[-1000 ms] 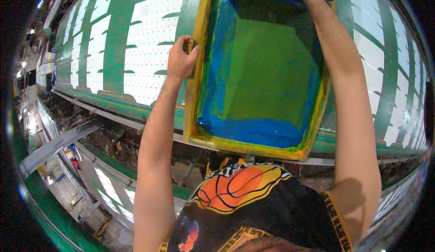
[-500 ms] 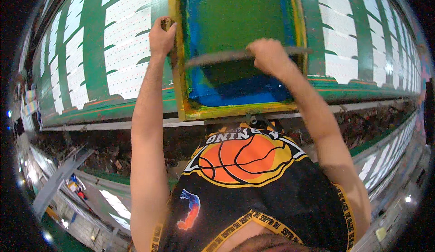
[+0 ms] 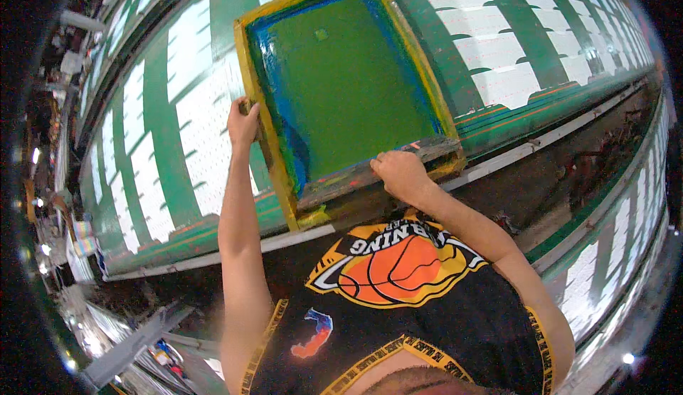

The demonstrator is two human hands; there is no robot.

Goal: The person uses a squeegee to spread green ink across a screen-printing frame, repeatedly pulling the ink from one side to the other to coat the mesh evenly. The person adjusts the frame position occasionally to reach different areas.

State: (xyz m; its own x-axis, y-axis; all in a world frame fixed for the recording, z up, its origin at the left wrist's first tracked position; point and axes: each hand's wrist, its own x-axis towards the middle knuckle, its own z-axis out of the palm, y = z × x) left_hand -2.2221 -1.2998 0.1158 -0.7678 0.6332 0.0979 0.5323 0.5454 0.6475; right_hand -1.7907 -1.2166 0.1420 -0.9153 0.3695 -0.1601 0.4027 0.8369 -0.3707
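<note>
A screen printing frame, yellow with ink-stained wood, lies on the long green table, its mesh green with blue ink along the edges. My right hand is closed over the top of a long wooden squeegee, which spans the frame's width at its near end. On the frame's left side, my left hand is closed round a small knob or handle, mostly hidden by the fingers. What lies under the mesh is hidden.
Rows of white cut pieces, some with small dots, lie on the green table on both sides. A pale rail runs along the table's near edge. Behind me stands another table with white pieces.
My right hand has drawn the squeegee toward me, from partway up the mesh to the frame's near end. My left hand keeps its hold. The whole view has tilted and shifted.
</note>
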